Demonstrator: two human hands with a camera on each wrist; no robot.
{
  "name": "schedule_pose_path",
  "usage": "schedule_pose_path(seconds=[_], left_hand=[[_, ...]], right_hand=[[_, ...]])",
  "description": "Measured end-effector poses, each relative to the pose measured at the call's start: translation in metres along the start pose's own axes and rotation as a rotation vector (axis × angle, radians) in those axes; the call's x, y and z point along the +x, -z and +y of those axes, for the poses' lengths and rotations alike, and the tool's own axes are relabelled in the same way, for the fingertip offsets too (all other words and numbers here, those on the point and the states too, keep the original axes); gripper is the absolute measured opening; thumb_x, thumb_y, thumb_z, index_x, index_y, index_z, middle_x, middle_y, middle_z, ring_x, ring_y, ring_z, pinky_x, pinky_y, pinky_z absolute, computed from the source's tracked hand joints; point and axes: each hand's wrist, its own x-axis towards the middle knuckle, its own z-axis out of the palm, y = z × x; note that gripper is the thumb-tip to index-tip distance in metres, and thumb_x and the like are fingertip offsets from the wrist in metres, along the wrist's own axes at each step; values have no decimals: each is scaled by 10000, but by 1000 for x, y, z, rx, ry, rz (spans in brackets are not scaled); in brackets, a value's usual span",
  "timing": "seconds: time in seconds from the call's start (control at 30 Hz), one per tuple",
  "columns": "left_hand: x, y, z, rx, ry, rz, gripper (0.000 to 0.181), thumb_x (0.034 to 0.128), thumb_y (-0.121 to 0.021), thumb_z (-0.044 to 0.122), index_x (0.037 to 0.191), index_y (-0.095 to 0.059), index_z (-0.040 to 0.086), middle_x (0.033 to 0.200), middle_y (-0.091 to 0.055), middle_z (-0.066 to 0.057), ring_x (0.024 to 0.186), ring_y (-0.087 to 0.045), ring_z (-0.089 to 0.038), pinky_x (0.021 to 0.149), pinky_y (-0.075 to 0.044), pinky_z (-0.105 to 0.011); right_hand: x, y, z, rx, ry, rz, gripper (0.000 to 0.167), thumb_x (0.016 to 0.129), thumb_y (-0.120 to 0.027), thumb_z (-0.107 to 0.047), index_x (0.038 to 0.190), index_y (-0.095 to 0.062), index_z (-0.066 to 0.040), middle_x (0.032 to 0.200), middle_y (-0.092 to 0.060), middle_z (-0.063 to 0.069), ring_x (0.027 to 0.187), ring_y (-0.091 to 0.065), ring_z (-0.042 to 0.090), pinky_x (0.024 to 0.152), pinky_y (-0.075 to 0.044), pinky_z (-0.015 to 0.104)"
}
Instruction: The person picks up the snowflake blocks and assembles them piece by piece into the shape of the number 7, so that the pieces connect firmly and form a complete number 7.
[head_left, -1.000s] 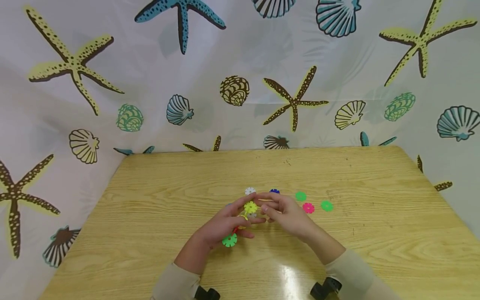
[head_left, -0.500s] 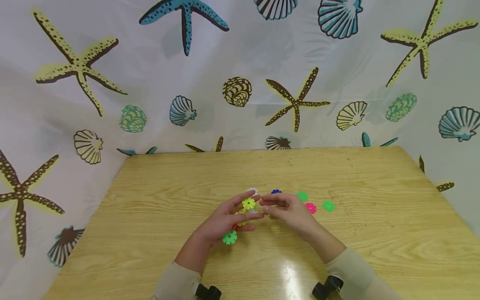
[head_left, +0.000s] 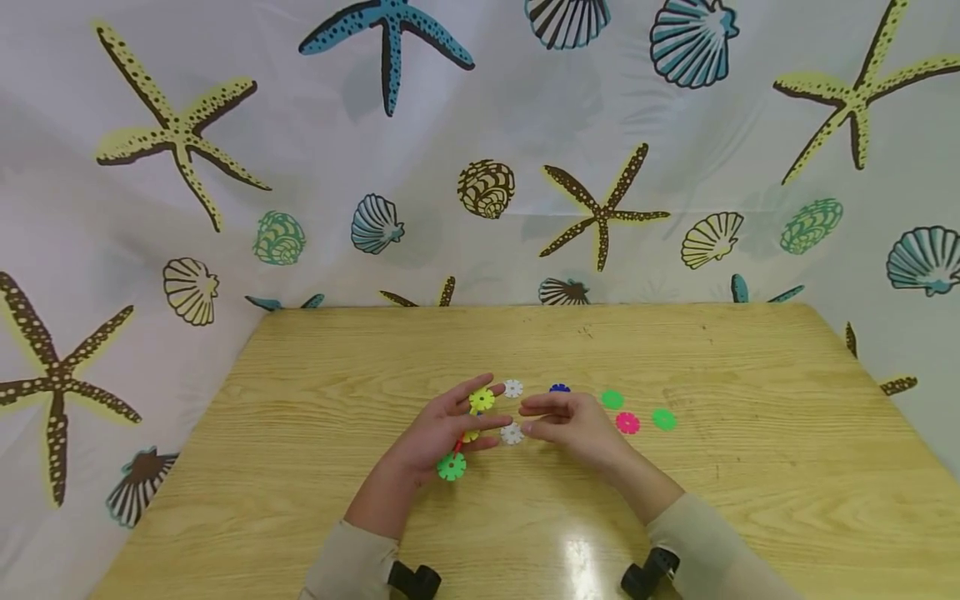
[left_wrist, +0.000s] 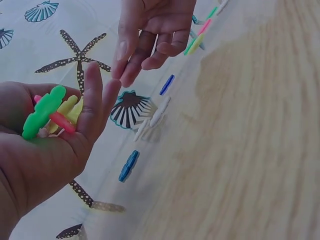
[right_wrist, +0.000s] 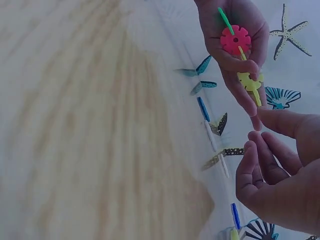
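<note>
My left hand (head_left: pixel 442 429) holds a short chain of interlocking notched plastic discs between its thumb and fingers. A green disc (head_left: pixel 452 467) is at the near end, then a red disc (right_wrist: pixel 235 40), with yellow discs (head_left: pixel 482 399) at the far end. My right hand (head_left: pixel 581 425) hovers to the right, fingers loosely bent, with nothing visible in its grasp. Its fingertips are close to the left hand's fingertips in the right wrist view. Between the hands lies a white disc (head_left: pixel 512 433), with another white disc (head_left: pixel 513 388) behind it.
Loose discs lie on the wooden table (head_left: pixel 337 367): dark blue (head_left: pixel 559 388), pink (head_left: pixel 627 422), and two green, one of them a green disc (head_left: pixel 663 418) farthest right. A lighter blue disc (left_wrist: pixel 129 166) shows in the left wrist view. A patterned cloth (head_left: pixel 420 117) hangs behind.
My left hand has shifted left with the chain, widening the gap to the right hand and uncovering the nearer white disc. The right hand stays near its place; the head view has shifted slightly.
</note>
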Motion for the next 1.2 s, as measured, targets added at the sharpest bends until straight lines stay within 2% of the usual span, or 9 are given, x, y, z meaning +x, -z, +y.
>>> schedule_pose_path(seconds=[0.17,0.47,0.63,0.8,1.03,1.2], left_hand=[[1,-2,1,-35,13,12,645,1009,-584,116,1577,-298,223,1626,-326,-77,1234,-636,-212,958,-561,-313],[1,-3,2,-38,32,20,662,990,-614,113,1571,-317,229,1621,-330,-89,1248,-625,-233,921,-573,-284],[1,-4,2,-35,48,31,678,969,-646,124,1562,-337,235,1612,-350,-79,1230,-632,-204,913,-576,-287],[1,-3,2,-28,53,28,677,974,-636,122,1569,-326,210,1609,-357,-82,1271,-606,-232,923,-574,-302],[1,-2,3,-12,41,-5,680,981,-624,147,1577,-298,121,1587,-385,-116,1210,-646,-199,984,-550,-333],[0,-1,2,-37,46,-18,671,982,-606,122,1576,-294,102,1582,-379,-139,1181,-666,-196,985,-547,-312]], right_hand=[[4,-1,1,-47,-5,-17,432,898,-753,-158,1287,-646,-4,1264,-683,162,1036,-697,229,846,-576,351],[16,-6,4,-162,41,-52,418,858,-785,-93,1250,-672,-2,1219,-698,179,978,-718,240,680,-553,267],[18,-8,4,-233,48,-37,417,820,-813,-71,1217,-697,-13,1173,-723,137,926,-695,184,710,-554,251],[21,-9,3,-315,52,-3,401,787,-839,-65,1172,-729,-41,1144,-735,88,897,-662,159,732,-547,248],[23,-12,1,-435,56,26,336,786,-843,-75,1110,-755,-88,1100,-752,27,916,-660,167,792,-551,287],[25,-13,2,-462,56,27,305,777,-853,-85,1067,-761,-89,1037,-751,27,900,-665,157,814,-562,310]])
